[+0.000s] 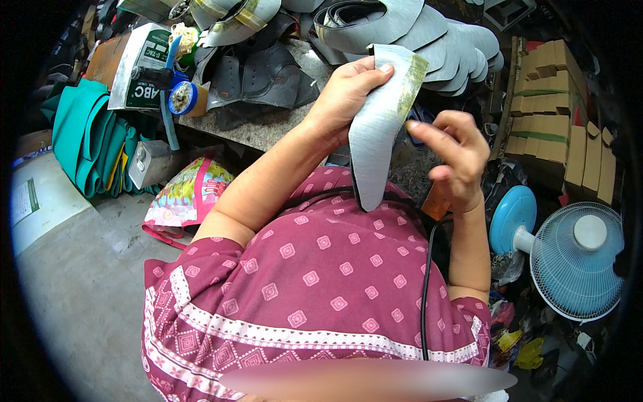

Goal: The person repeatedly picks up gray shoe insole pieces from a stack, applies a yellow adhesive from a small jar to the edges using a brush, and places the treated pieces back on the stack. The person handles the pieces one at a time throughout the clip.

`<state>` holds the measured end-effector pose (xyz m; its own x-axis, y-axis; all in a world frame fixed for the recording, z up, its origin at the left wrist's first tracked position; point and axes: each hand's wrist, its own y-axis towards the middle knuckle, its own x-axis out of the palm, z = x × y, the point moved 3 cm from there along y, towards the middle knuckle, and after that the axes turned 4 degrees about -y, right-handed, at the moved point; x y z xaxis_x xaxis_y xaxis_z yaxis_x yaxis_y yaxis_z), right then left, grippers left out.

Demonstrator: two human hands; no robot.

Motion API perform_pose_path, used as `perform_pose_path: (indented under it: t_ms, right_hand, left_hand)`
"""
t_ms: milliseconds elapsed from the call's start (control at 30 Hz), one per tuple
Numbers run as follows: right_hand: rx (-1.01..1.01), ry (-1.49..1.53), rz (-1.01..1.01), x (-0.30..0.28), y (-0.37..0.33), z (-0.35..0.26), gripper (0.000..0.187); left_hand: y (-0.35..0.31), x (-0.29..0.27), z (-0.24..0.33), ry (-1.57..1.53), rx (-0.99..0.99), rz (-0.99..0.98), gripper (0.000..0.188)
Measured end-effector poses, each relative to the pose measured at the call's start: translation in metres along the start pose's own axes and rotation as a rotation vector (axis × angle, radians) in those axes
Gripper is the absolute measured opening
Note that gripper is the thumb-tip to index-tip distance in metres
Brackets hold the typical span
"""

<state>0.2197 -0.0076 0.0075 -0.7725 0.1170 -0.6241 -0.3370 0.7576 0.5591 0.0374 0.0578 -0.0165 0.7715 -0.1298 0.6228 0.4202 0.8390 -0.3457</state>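
My left hand (348,94) grips a light grey shoe upper piece (378,134) at its upper end, thumb on top and the other fingers behind. The piece hangs toward my lap, and a yellowish glue-like band runs along its upper right side. My right hand (459,154) hovers just right of the piece, fingers apart and partly bent, with the index finger pointing toward the coated edge. I see nothing held in it. Beyond my hands, several similar grey pieces (462,57) lie fanned in a stack. Dark grey shoe uppers (264,77) rest left of them on the bench.
An orange-and-blue tub (187,98) and a hammer (153,76) sit by a white-and-green box (137,53). Folded teal cloth (87,134) is at the left. A fan (576,258) stands at the right, below stacked tan cardboard pieces (546,100). A black cord (426,295) crosses my front.
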Motion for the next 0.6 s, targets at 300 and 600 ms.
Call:
perform_pose_path:
  t_ms: [300,600]
  right_hand:
    - [0.036,0.159,-0.088,0.025,0.002,-0.007,0.074]
    - [0.343,0.331,-0.096,0.020,0.016,0.011,0.085]
  left_hand:
    - [-0.001,-0.001,-0.003,-0.002,0.000,0.036,0.021]
    - [-0.009,0.004,0.001,-0.046,0.021,-0.091,0.024]
